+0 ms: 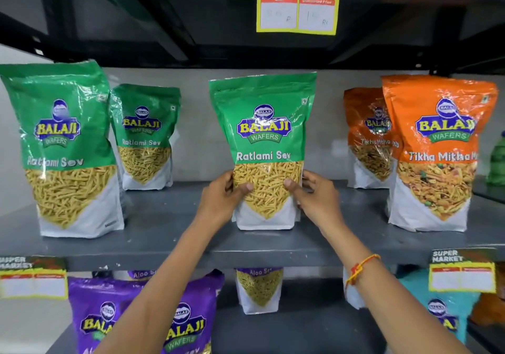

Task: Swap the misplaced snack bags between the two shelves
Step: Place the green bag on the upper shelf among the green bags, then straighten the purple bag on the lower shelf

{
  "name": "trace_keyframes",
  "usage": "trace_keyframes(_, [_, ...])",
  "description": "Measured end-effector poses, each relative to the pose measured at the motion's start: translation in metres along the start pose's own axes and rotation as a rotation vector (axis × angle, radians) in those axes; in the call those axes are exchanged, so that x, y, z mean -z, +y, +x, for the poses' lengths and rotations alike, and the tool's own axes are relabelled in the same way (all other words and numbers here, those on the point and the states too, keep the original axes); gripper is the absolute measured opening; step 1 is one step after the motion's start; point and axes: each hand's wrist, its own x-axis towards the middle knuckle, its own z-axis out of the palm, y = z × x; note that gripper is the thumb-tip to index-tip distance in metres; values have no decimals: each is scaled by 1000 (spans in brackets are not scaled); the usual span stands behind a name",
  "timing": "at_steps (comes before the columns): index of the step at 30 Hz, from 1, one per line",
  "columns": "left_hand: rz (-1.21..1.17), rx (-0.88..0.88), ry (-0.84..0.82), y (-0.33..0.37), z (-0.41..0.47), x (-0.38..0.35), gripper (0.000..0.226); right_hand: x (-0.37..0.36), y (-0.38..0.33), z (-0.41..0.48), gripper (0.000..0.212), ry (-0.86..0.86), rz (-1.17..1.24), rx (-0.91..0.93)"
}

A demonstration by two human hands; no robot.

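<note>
Hands first: I have my left hand (221,198) and my right hand (317,200) clamped on either side of the centre green Ratlami Sev bag (263,135), thumbs pressed onto its clear front window, the other fingers (310,178) wrapped round behind its edges. The bag stands upright on the upper shelf (169,233), its base on or just above the board; I cannot tell which. A red-and-yellow thread band (360,267) sits on my right wrist.

On each side of the bag I see a bare strip of shelf. To my left that strip runs to two more green Ratlami Sev bags, a front one (65,146) near the shelf lip and a rear one (146,135) against the back wall. To my right it reaches two orange Tikha Mitha bags, the rear one (367,137) partly covered by the front one (437,151). The held bag's top edge stands just below the dark underside of the shelf above (136,20), where a yellow price tag (297,4) hangs.

Under the shelf's front edge, my forearms cross in front of the lower shelf (300,331). There, purple Aloo Sev bags (98,312) crowd the front left, another Aloo Sev bag (259,288) stands further back in the middle, and a teal bag (442,307) sits at the right behind a second price tag (461,274).
</note>
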Motion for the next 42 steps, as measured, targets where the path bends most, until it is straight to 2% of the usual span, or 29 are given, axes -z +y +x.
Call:
trace_keyframes(3, [43,35,-29,0,2,4,41,3,2,5,31,-33,-30,-68])
trace_keyframes(5, [38,88,-86,-7,2,9,55,6,4,6,33,-95,-18,-125])
trace_keyframes(8, [124,146,-183,-17,-3,12,71,8,8,6,57,-230,-76,-165])
trace_keyframes(11, [126,162,-220,-16,-8,12,67,10,14,5,74,-269,-124,-173])
trace_keyframes(14, [150,149,-243,-11,-12,14,52,14,11,0,65,-269,-142,-177])
trace_keyframes(17, [195,146,-230,-8,-17,16,57,16,9,-6,57,-258,-152,-158])
trace_keyframes(21, [232,138,-213,-5,-23,15,50,15,8,-9,44,-241,-147,-133])
trace_keyframes(25, [222,121,-190,-1,-26,8,42,13,12,-8,44,-233,-133,-144])
trace_keyframes(30, [266,131,-205,3,-30,9,48,16,9,-11,54,-253,-166,-172])
trace_keyframes(31, [285,142,-209,3,-31,12,52,17,7,-13,61,-235,-180,-178])
trace_keyframes(33, [322,115,-141,5,-34,16,65,20,-3,-21,73,-82,-242,-130])
trace_keyframes(34, [344,79,-73,10,-39,20,70,22,-9,-25,73,23,-246,-69])
trace_keyframes(36, [358,-16,50,22,-51,28,65,24,-30,-36,60,148,-114,52])
trace_keyframes(38, [305,-78,88,35,-70,38,54,20,-51,-48,40,66,81,104])
trace_keyframes(40, [232,-71,65,43,-92,49,49,9,-61,-64,24,-147,190,80])
trace_keyframes(42, [260,17,-5,35,-115,62,47,-11,-57,-83,14,-406,215,55])
